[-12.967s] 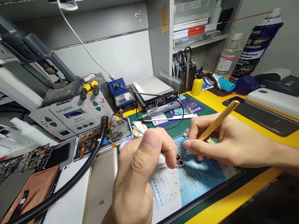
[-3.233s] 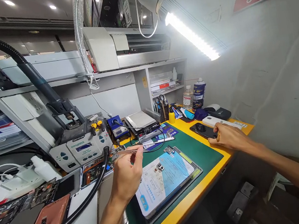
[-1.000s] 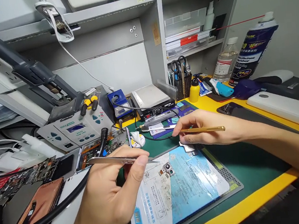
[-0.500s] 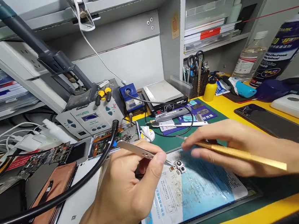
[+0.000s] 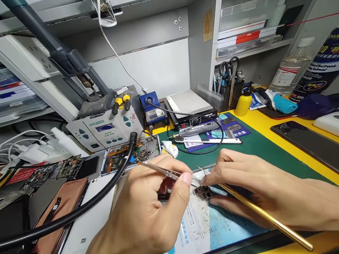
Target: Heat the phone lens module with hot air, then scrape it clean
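Note:
My left hand (image 5: 155,211) pinches steel tweezers (image 5: 161,170) between thumb and forefinger, their tips at a small phone camera module (image 5: 206,192). The module has two square housings and a short flex tab on its left. It rests on a worn blue-and-white printed box (image 5: 231,226). Close on the right, my right hand (image 5: 253,178) grips a gold-handled knife (image 5: 270,217) like a pen. Its thin pointed tip sticks out past the fingers, above the module. Fingers partly hide the knife's front end, and I cannot tell whether the tweezers close on the flex tab.
A black hose (image 5: 104,197) curves across the left, over phones (image 5: 75,241). Behind stand a hot-air station (image 5: 108,128), a heating plate (image 5: 188,106) and a toothbrush-like brush (image 5: 211,140). A dark phone (image 5: 321,151), bottle (image 5: 293,64) and spray can (image 5: 328,62) are right.
My right hand has come left and closer to the module, its handle now slanting more steeply down. The module's face looks darker. The whole view has shifted slightly.

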`<state>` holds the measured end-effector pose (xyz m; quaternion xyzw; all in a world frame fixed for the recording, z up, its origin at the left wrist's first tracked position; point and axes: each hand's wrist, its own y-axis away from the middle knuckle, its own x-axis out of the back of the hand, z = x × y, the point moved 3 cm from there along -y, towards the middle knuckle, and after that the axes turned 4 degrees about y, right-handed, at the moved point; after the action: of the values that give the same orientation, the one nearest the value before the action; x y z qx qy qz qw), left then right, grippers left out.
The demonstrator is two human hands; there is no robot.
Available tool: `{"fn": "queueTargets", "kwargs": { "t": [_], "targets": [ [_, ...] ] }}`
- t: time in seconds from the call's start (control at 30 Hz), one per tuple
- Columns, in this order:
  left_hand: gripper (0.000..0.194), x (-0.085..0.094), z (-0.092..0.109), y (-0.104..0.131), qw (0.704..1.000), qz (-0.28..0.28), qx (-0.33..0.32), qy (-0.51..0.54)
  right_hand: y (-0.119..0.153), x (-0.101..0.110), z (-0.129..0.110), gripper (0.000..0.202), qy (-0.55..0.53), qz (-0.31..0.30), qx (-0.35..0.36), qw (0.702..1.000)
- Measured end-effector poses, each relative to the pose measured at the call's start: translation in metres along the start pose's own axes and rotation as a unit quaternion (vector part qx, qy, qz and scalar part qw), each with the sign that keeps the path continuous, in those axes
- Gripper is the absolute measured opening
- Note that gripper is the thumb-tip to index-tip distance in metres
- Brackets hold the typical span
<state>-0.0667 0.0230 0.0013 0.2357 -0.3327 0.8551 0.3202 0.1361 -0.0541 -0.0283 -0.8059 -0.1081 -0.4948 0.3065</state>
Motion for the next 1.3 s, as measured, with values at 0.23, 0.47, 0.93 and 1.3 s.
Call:
{"fn": "queueTargets", "kwargs": {
  "t": [0.23,0.47,0.93,1.3],
  "targets": [
    [0.02,0.001,0.0,0.0,1.0,0.006,-0.008,-0.013,0.005,0.015,0.003,0.016,-0.133,0.142,-0.136,0.971],
    [0.016,-0.002,-0.004,0.004,0.999,0.009,-0.027,-0.043,0.009,0.004,0.008,0.047,-0.333,0.121,-0.341,0.87],
    [0.015,-0.005,-0.004,0.002,0.999,-0.015,-0.012,-0.033,0.008,-0.006,0.0,0.033,-0.348,0.021,-0.331,0.877],
    [0.019,-0.006,-0.004,0.001,0.999,-0.033,0.005,-0.011,0.006,-0.005,0.0,0.033,-0.332,0.005,-0.337,0.881]
  ]
}}
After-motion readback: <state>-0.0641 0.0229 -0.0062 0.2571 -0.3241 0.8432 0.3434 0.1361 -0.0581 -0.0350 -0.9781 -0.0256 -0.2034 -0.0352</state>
